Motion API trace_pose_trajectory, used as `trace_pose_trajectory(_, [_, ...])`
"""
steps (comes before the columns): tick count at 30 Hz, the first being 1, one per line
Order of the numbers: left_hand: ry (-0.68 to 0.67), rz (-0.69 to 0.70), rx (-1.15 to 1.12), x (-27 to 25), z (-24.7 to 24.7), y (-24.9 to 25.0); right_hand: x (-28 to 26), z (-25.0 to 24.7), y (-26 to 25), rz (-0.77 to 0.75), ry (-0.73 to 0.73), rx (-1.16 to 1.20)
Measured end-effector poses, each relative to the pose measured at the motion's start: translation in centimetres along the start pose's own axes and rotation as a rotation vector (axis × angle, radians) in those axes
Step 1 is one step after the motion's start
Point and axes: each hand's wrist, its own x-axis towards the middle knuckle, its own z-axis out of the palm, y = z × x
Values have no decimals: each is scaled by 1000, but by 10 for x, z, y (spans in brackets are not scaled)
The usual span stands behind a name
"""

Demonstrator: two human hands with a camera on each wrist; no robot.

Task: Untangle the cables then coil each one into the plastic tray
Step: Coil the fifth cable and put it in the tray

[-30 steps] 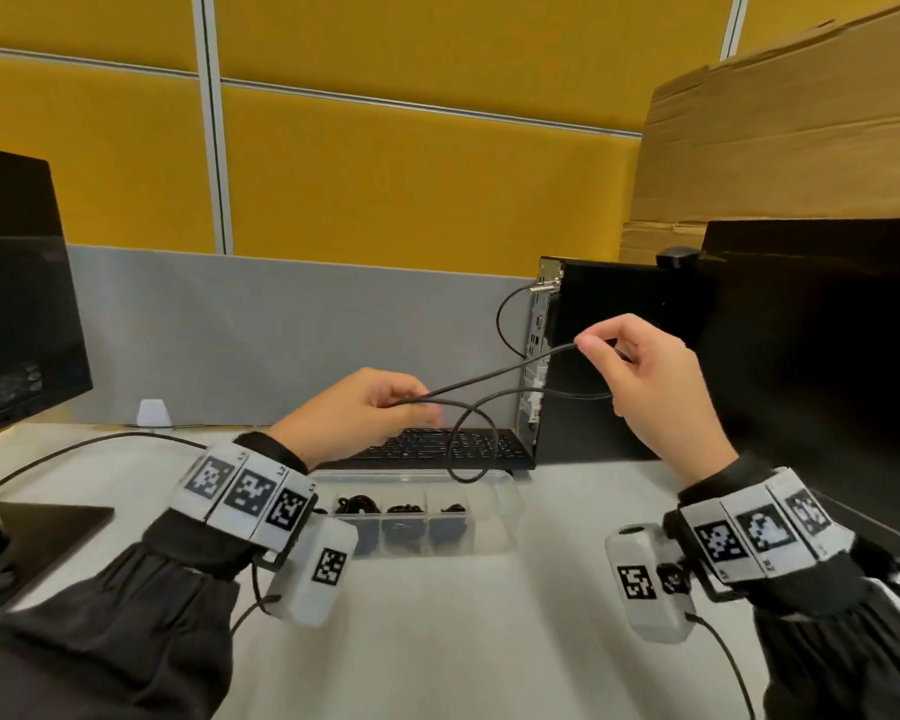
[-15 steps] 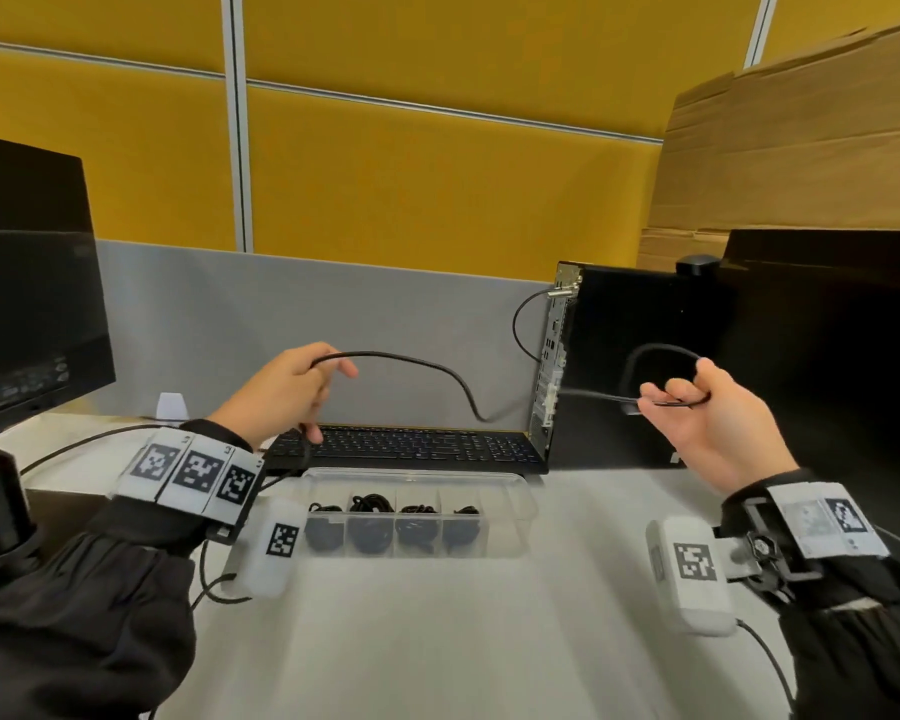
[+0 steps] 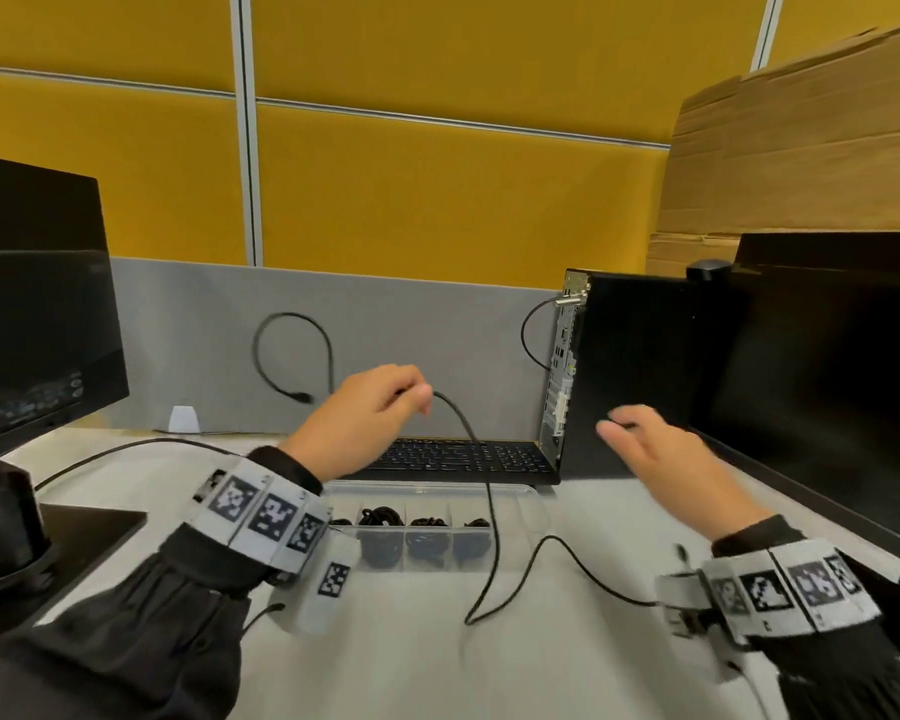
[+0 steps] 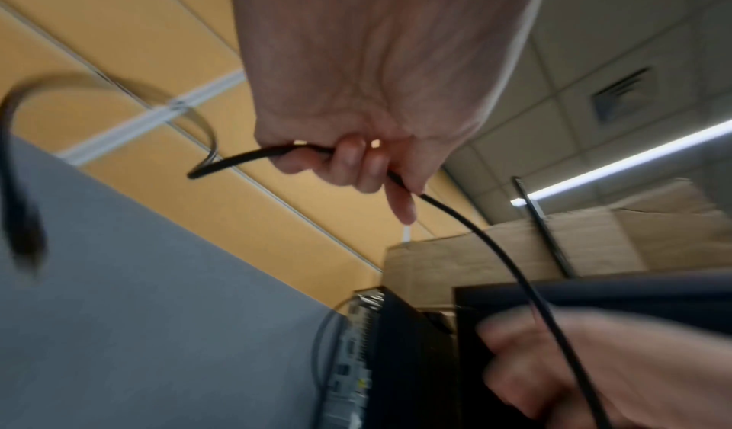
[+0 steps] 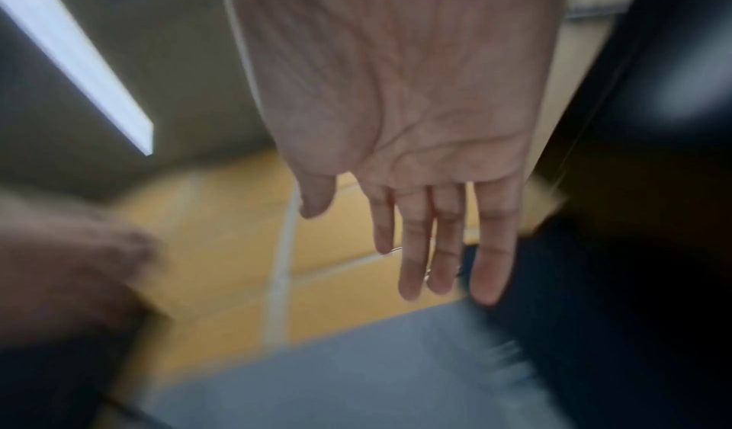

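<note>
Now my left hand (image 3: 365, 418) pinches the cable (image 3: 481, 491) aloft so its slack hangs free above the plastic tray (image 3: 528, 498); my right hand (image 3: 661, 449) hovers beside it, fingers (image 5: 416, 248) straight, holding nothing.

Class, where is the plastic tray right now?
In the head view, the plastic tray sits centrally on the desk, just before the keyboard, between both hands.

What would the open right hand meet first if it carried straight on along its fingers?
Probably the black computer tower: the right hand points its straight fingers at that side panel, holding nothing. Depth is unclear.
</note>
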Motion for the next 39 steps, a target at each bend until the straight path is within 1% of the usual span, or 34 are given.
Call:
trace_pose_trajectory(1, [7, 63, 15, 3, 7, 7, -5, 3, -26, -84, -75, 245])
trace_pose_trajectory(2, [17, 113, 24, 6, 14, 12, -9, 7, -49, -162, -192, 412])
trace_pose_trajectory(3, [27, 152, 24, 9, 20, 15, -10, 12, -66, -227, -313, 517])
trace_pose_trajectory(4, [39, 184, 13, 11, 24, 17, -10, 18, -75, -275, -404, 599])
trace_pose_trajectory(6, [62, 215, -40, 13, 26, 16, -5, 23, -79, -289, -507, 775])
trace_pose_trajectory(8, [105, 195, -115, 12, 21, 9, 4, 21, -69, -236, -521, 950])
trace_pose_trajectory(10, [147, 130, -148, 11, 12, -2, 18, 18, -49, -134, -460, 1098])
trace_pose_trajectory(11, [160, 99, -139, 10, 7, -10, 25, 16, -37, -74, -397, 1148])
trace_pose_trajectory(12, [171, 72, -114, 10, 3, -18, 33, 15, -25, -17, -297, 1164])
trace_pose_trajectory(14, [197, 25, -57, 10, -5, -32, 47, 12, -4, 102, 3, 1100])
trace_pose_trajectory(16, [175, -2, -41, 10, -11, -42, 57, 7, 14, 215, 350, 1009])
trace_pose_trajectory(17, [154, -5, -38, 9, -12, -44, 59, 6, 21, 244, 515, 947])
trace_pose_trajectory(18, [147, -4, -35, 9, -12, -45, 59, 5, 28, 235, 648, 856])
trace_pose_trajectory(19, [157, 0, -29, 8, -11, -45, 59, 4, 33, 213, 719, 741])
trace_pose_trajectory(20, [180, 6, -22, 7, -10, -43, 58, 5, 35, 211, 717, 602])
trace_pose_trajectory(22, [227, 23, -6, 6, -8, -38, 56, 7, 31, 319, 592, 207])
trace_pose_trajectory(23, [244, 34, -4, 5, -7, -34, 53, 7, 19, 337, 550, 28])
trace_pose_trajectory(24, [256, 47, -1, 5, -6, -30, 49, 5, 2, 282, 548, -93])
trace_pose_trajectory(25, [266, 62, 5, 5, -4, -26, 44, 3, -19, 172, 546, -135])
trace_pose_trajectory(26, [278, 77, 5, 6, -1, -21, 36, 3, -43, 38, 511, -114])
trace_pose_trajectory(28, [300, 108, -10, 7, 4, -10, 17, 11, -86, -234, 327, 24])
trace_pose_trajectory(29, [298, 126, -18, 6, 7, -5, 9, 18, -102, -322, 192, 72])
trace_pose_trajectory(31, [277, 151, -40, 4, 10, 3, -1, 28, -117, -433, -68, 202])
trace_pose_trajectory(32, [261, 143, -67, 3, 11, 6, -1, 29, -118, -450, -124, 311])
trace_pose_trajectory(33, [231, 116, -106, 1, 10, 7, 2, 29, -113, -453, -94, 400])
trace_pose_trajectory(34, [181, 78, -145, -1, 8, 8, 6, 26, -107, -454, -21, 445])
trace_pose_trajectory(36, [21, 29, -248, -4, 4, 11, 14, 22, -95, -464, 166, 495])
trace_pose_trajectory(37, [-64, 19, -357, -6, 3, 14, 16, 22, -93, -468, 266, 542])
trace_pose_trajectory(39, [-171, -19, -642, -7, 1, 21, 18, 24, -93, -475, 473, 628])
